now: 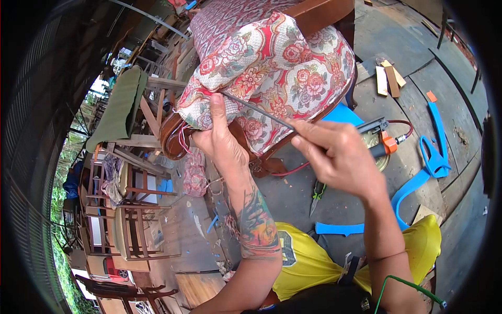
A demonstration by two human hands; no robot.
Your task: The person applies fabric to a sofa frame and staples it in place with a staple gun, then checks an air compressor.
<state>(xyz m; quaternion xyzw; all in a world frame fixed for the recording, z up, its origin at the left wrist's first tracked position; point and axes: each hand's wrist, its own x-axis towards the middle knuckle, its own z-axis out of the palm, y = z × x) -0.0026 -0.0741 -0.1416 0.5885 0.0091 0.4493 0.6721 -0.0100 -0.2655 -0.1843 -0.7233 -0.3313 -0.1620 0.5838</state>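
Floral fabric (308,78) lies over a seat with a carved wooden frame (171,137). My left hand (222,136) is at the fabric's lower left edge, thumb up and fingers curled, closed on a fold of it. A thin dark metal rod (256,109) runs from beside my left thumb to my right hand (340,157), whose fingers are wrapped round its lower right end. The rod's far tip rests at the fabric by the left thumb. Loose pink and white strings hang from the fabric's corner at the carved wood.
To the right lie a nail gun (384,144) with a red hose, blue strips (413,186) and wood offcuts (391,79). Green-handled pliers (317,198) are on the floor below the seat. Chair frames (133,230) and a green cushion (119,107) stand at the left.
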